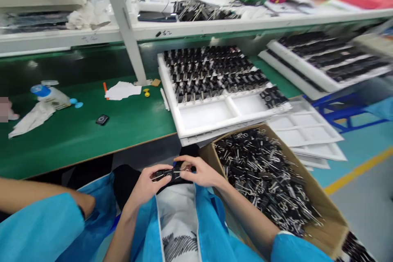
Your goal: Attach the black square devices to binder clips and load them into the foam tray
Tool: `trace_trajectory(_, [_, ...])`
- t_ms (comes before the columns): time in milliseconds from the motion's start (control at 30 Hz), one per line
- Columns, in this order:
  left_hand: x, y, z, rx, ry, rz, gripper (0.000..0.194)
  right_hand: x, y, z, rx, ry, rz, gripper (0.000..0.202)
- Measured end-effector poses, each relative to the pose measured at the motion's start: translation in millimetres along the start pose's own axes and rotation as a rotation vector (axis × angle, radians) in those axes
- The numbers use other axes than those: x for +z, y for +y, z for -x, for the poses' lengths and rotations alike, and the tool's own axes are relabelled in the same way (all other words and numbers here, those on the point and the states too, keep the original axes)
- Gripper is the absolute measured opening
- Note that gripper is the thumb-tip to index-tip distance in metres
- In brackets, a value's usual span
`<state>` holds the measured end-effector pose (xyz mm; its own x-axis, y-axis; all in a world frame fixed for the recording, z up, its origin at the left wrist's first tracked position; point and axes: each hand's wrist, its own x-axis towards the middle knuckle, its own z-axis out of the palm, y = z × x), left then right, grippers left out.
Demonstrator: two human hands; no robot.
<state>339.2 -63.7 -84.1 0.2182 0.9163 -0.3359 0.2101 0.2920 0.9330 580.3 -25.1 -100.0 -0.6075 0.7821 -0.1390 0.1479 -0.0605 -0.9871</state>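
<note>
At the lower centre of the frame, the left hand [153, 182] and the right hand [198, 170] are holding small black clips with silver wire handles [173, 175] between them. To the right, an open brown cardboard box [330, 223] is containing many similar clips. Above it, a white plastic tray with compartments [204, 114] is carrying rows of black pieces. At the left, a white bottle with blue cap [53, 95] is lying on the green table [132, 125].

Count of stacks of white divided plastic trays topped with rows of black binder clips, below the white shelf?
2. Centre stack on the green bench; right stack beyond it, toward the right edge. Others may be hidden behind.
</note>
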Motion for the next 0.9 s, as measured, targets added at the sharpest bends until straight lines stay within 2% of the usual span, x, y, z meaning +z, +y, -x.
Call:
trace_trajectory(100, [9.8,3.5,-3.3,0.012,-0.066,-0.044,0.035,-3.6,-12.8,2.4,-0.006,-0.071,0.106,0.036])
trace_trajectory(167, [15.3,5.5,-7.4,0.024,-0.091,-0.009,0.044,-9.5,-19.5,8.4,0.035,-0.066,0.107,0.029])
trace_trajectory(233, [14.4,6.1,-12.6,0.068,-0.043,0.110,0.056,-22.6,-28.3,20.1,0.105,-0.019,-0.015,0.030])
trace_trajectory(300, [5.1,5.3,-18.1,0.155,0.097,0.239,0.061,-47.0,-42.2,36.8,0.132,0.094,-0.174,0.037])
trace_trajectory(333, [-1.8,4.8,-20.5,0.194,0.185,0.274,0.061,-64.1,-50.7,45.8,0.112,0.198,-0.208,0.039])
trace_trajectory(400, [-15.9,4.1,-23.4,0.232,0.335,0.287,0.057,-106.7,-68.0,61.6,0.022,0.524,-0.107,0.038])
trace_trajectory(500, [-25.8,5.3,-22.2,0.213,0.416,0.282,0.052,-178.7,-83.3,72.3,-0.034,1.101,0.362,0.035])
trace_trajectory(567, [-22.9,6.3,-18.3,0.197,0.433,0.283,0.051,-219.8,-82.4,69.4,0.037,1.294,0.673,0.035])
trace_trajectory(633, [-17.1,5.8,-13.3,0.187,0.460,0.270,0.052,-248.6,-75.8,61.4,0.122,1.316,0.873,0.036])
trace_trajectory(700, [-14.0,2.4,-8.4,0.177,0.487,0.253,0.053,-264.9,-67.9,51.9,0.185,1.293,0.990,0.037])
trace_trajectory(800, [-20.1,-7.3,-3.7,0.155,0.519,0.234,0.053,-274.5,-59.6,40.1,0.285,1.274,1.116,0.036])
trace_trajectory(900, [-35.0,-16.5,-5.5,0.153,0.529,0.213,0.054,-275.8,-57.7,33.5,0.365,1.220,1.202,0.035])
